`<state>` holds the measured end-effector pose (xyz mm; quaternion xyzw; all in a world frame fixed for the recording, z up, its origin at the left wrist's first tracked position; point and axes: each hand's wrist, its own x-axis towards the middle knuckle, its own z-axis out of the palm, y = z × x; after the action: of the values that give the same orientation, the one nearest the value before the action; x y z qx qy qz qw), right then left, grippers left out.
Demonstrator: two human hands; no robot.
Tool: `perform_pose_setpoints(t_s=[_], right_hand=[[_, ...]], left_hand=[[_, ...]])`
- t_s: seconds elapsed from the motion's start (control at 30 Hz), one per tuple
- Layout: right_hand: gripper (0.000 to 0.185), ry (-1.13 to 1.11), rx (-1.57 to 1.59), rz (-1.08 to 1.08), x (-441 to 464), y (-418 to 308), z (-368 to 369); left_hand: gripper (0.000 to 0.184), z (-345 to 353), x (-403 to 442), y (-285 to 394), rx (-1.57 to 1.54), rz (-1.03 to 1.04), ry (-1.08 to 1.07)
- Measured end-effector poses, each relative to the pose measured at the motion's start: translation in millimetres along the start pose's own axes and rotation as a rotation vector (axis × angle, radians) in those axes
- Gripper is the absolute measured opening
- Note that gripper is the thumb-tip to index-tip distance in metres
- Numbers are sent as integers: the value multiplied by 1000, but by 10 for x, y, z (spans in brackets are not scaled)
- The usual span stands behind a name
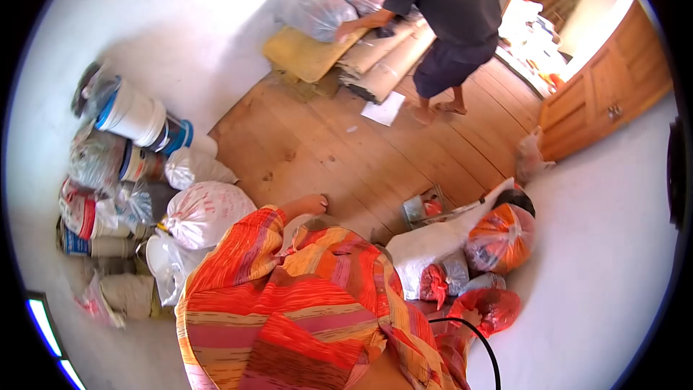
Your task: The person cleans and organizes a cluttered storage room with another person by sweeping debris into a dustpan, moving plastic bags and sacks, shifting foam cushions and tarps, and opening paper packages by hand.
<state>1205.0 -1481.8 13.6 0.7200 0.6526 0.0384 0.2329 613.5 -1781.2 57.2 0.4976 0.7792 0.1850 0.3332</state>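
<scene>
While the right hand [471, 318] rests against a red bag [499, 309] low beside the right-hand wall, the left hand [312, 205] lies out in front of the patterned shirt [303, 303]; I cannot tell whether either one is clamped on anything. The bag's long axis runs roughly across the view, its bulging end toward the wall. Just beyond it sit an orange bag [497, 240] and a pale sheet [422, 256], its long edge slanting away toward the door side. On the left, a white sack [209, 214] carries red lettering, too blurred to read, in front of stacked buckets [133, 112]. Between the two piles, the plank floor [296, 141] leaves open room as far as a sheet of paper [384, 109]. Farther off, another person [455, 14] bends over rolled mats [393, 68] and a yellow cushion [307, 55], with an open wooden door [606, 97] to the right.
</scene>
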Motion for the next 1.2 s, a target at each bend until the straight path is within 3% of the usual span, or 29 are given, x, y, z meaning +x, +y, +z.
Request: perform_pose_setpoints(t_s=[0.03, 0.1, 0.2, 0.33, 0.4, 0.43, 0.5, 0.57, 0.63, 0.77, 0.83, 0.9, 0.97, 1.0, 1.07, 1.1, 1.13, 1.17, 1.2], right_hand=[[30, -14, -5, -7, 43, 28, -11], [30, -25, 29, -65, 187, 100, -69], [29, -23, 141, -223, 446, 137, -254], [28, -17, 366, -508, 730, -51, -698], [28, 5, 483, -660, 745, -339, -916], [27, 23, 527, -719, 706, -511, -1021], [25, 132, 608, -825, 457, -941, -1277], [26, -95, 675, -938, 235, -1287, -1555], [27, -183, 660, -929, 208, -1625, -1494], [27, -383, 544, -836, 39, -2283, -1567], [28, -336, 488, -921, -296, -2632, -1928], [27, -253, 407, -1031, -606, -2971, -2264], [23, -233, 353, -1007, -842, -3361, -2498], [21, -211, 314, -1041, -830, -3580, -2514], [18, 102, -268, -1578, -772, -4086, -2554], [21, 75, -46, -1548, -818, -4293, -2531], [25, 46, 171, -1505, -890, -4462, -2539], [25, 27, 163, -1503, -1002, -4642, -2640], [26, -140, 250, -1455, -1124, -4829, -2768]], left_hand=[[28, -41, -110, -124, -39, -218, -96], [37, 22, -303, -517, -95, -434, -183], [17, 351, -616, -1349, 842, 146, -436], [15, 397, -840, -1025, 580, -95, -431], [26, 520, -789, -1009, 310, -353, -477], [26, 653, -760, -1125, 299, -352, -462], [35, 892, -601, -1468, -20, -374, -214], [40, 771, -505, -1493, -73, -364, -146], [37, 203, -498, -1131, -23, -473, -167], [34, -317, -548, -1335, -223, -556, -111], [30, -357, -659, -1538, -626, -655, 179], [31, -420, -822, -1811, -563, -643, 171], [32, -558, -981, -2000, -499, -629, 158], [29, -695, -1099, -2031, -504, -710, 99], [27, -648, -1245, -2441, -505, -798, 29], [26, -375, -1311, -2941, -344, -512, 26], [25, -301, -1380, -3122, -273, -372, 12], [24, -263, -1454, -3269, -200, -232, 9], [24, -401, -1464, -3304, -237, -393, -18]])
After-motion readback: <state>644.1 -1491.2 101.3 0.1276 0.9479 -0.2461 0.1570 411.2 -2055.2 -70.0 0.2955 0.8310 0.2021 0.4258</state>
